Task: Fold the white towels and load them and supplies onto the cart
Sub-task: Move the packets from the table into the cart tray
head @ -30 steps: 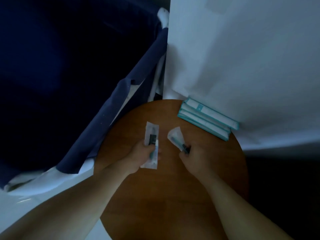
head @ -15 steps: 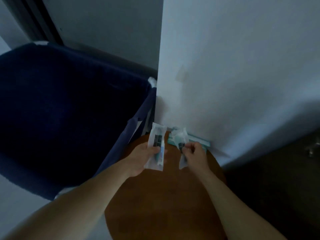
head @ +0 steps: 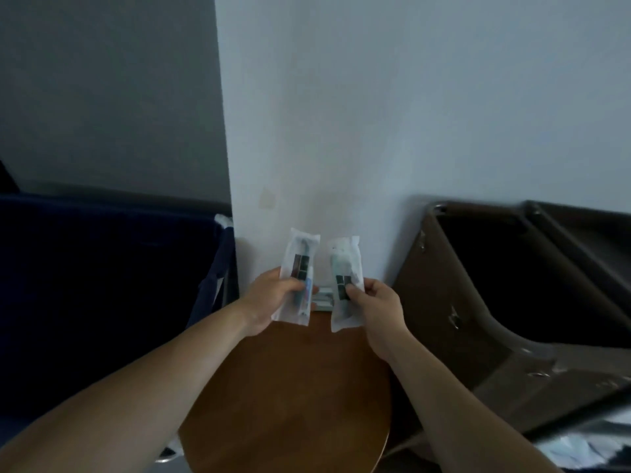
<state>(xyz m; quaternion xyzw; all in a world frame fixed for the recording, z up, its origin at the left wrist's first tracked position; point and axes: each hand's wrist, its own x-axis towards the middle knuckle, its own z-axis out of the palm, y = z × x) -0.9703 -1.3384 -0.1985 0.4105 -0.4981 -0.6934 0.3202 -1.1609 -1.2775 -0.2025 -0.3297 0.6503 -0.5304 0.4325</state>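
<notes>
My left hand (head: 269, 302) grips a white sealed packet (head: 297, 268) with a dark label, held upright above the round wooden table (head: 290, 397). My right hand (head: 379, 308) pinches a second white sealed packet (head: 345, 278) beside it, also upright. Between and behind the two packets, a small stack of teal-edged white boxes (head: 322, 301) lies on the table against the white wall, mostly hidden.
A dark blue fabric bin (head: 102, 295) stands left of the table. A brown cart (head: 495, 302) with deep dark compartments stands to the right. Crumpled white and dark fabric (head: 587, 445) lies at the bottom right. The white wall corner (head: 307, 131) rises directly ahead.
Both hands have lifted the packets off the table and raised them upright, side by side. My view has tilted up, bringing the brown cart into sight on the right.
</notes>
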